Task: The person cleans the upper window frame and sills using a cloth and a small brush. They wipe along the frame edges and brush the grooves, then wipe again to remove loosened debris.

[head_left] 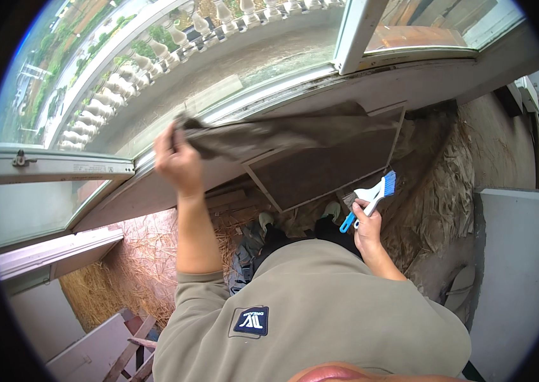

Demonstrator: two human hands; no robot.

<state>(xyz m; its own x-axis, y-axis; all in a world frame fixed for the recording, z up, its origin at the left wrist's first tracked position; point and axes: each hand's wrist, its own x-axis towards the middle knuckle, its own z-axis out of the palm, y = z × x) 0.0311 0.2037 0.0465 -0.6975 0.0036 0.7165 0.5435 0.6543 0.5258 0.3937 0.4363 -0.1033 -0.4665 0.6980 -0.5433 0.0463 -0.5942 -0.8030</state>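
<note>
brush (371,197) handle partly hidden in right hand (366,224), cloth (282,135) covering board (333,167) top edge

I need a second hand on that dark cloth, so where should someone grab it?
Grip the dark cloth at its free right end, from the right. The left hand already bunches the left end, and the cloth stretches rightward over the tile.

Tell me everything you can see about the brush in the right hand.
The brush is small, with a white body, a blue handle and blue bristles, plastic by its look. The right hand grips it low around the handle, so the bristle end points up and to the right, clear of the brown board beside it. Its bristles touch nothing that shows.
</note>
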